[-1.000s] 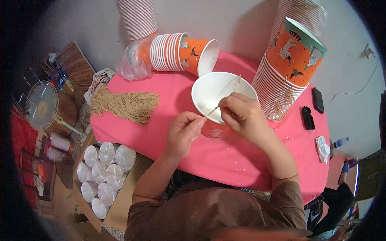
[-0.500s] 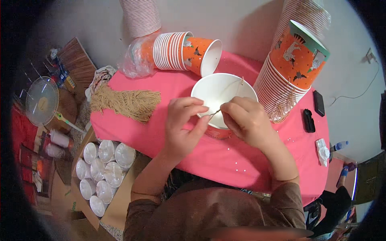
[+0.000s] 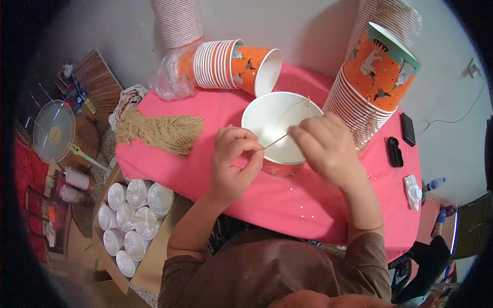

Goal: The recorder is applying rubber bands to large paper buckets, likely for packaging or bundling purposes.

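My left hand (image 3: 236, 161) pinches one end of a thin tan cord (image 3: 276, 141). My right hand (image 3: 324, 146) grips its other end, so the cord is stretched taut between them. Behind the hands stands an upright paper bucket (image 3: 280, 115), white inside with an orange outer wall. A strand of cord hangs inside it from a small hole near the far rim. To the left lies a bundle of cut tan cords (image 3: 162, 132) on the pink-covered table (image 3: 257, 205).
Orange printed buckets (image 3: 226, 66) lie nested on their side at the back. A tall nested stack (image 3: 377, 77) with cords leans at the right, near a phone (image 3: 407, 129) and a black case (image 3: 395, 152). A cardboard box (image 3: 154, 262) of wrapped white cups (image 3: 126, 215) stands lower left.
My right hand has drawn slightly up and to the right, pulling the cord straighter and longer between the hands. My left hand has hardly moved.
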Demonstrator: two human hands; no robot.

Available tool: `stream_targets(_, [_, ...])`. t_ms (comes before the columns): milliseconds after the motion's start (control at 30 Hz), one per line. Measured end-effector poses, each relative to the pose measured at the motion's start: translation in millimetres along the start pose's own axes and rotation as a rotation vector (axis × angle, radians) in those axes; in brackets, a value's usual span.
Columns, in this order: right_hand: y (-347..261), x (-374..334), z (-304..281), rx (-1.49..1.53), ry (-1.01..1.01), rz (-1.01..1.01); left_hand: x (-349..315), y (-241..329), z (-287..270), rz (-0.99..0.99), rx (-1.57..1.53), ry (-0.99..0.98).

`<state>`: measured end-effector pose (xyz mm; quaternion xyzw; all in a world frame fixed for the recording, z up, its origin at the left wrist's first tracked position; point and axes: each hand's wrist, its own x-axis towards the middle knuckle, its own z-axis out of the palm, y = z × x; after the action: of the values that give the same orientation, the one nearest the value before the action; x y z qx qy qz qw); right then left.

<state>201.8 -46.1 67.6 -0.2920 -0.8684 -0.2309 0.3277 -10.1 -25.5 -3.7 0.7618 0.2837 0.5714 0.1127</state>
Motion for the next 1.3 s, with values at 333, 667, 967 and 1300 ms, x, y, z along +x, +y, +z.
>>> stream_targets(333, [28.0,-5.3,-16.2,-0.170,0.108,0.099,-5.1,-7.0,-5.1,-0.029,0.019,-0.103])
stream_targets(667, [31.8,-16.4,-39.6,0.479,-0.061,0.380,19.3,-42.5,-17.6,0.092,0.217,-0.409])
stream_targets(967, [21.9,-26.0,-62.4,0.392,-0.306,0.288,33.7,-83.4,0.6,-0.334,-0.843,-0.042])
stream_targets(1300, [45.2,5.8,-80.6,0.184,-0.004,0.219,38.9,-77.4,23.6,-0.712,-1.158,-0.004])
